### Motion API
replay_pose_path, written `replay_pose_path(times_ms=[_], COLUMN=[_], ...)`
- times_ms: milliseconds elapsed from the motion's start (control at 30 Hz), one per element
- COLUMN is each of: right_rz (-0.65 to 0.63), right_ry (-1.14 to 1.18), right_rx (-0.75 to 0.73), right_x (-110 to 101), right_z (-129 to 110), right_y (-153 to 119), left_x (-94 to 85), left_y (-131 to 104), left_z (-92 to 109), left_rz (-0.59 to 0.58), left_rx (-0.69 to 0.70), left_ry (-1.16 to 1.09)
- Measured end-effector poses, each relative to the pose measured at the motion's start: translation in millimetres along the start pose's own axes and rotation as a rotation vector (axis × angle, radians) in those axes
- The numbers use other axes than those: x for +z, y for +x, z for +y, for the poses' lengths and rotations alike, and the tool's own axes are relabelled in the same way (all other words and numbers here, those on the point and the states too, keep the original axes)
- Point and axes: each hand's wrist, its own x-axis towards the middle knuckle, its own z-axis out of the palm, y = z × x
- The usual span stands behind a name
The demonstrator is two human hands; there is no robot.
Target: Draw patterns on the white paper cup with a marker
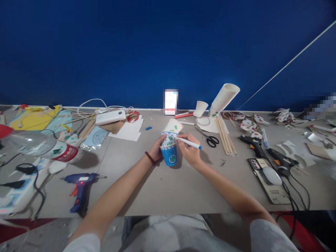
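Note:
My left hand (156,149) is wrapped round the side of a paper cup (169,154), blue below with a blue-and-white pattern and green spots above. A white paper cup (173,126) with green marks sits at its top end; whether the two are joined cannot be made out. In my right hand (189,151) is a white marker (190,142) with a blue end, gripped like a pen. Its tip is at the patterned upper part of the cup. A small blue cap (148,128) lies on the table to the left.
Black scissors (211,141), wooden sticks (225,136) and a leaning cup stack (224,99) are at right. Hot glue guns (82,189) lie on both sides. A bottle (47,147) and a power strip (26,185) are at left. A phone (270,185) lies at right.

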Motion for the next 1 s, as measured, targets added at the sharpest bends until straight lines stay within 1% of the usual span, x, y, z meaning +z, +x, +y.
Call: replay_pose_path(times_ms=[233, 633, 800, 1000], right_rz=[-0.012, 0.010, 0.000, -0.014], right_ry=[0.008, 0.054, 0.070, 0.071], right_rx=[0.017, 0.025, 0.011, -0.006], right_x=[-1.0, -2.1, -0.5, 0.3], right_z=[0.6, 2.9, 5.8, 5.9], right_y=[-0.5, -0.2, -1.1, -2.0], left_x=[-1.2, 8.1, 10.3, 9.8], left_y=[0.9, -1.8, -3.6, -4.8], left_z=[-1.0, 3.8, 4.6, 5.0], left_rz=[0.000, -0.037, -0.007, 0.078], left_rx=[0.002, 0.028, 0.025, -0.002], left_ry=[0.020, 0.041, 0.032, 0.034])
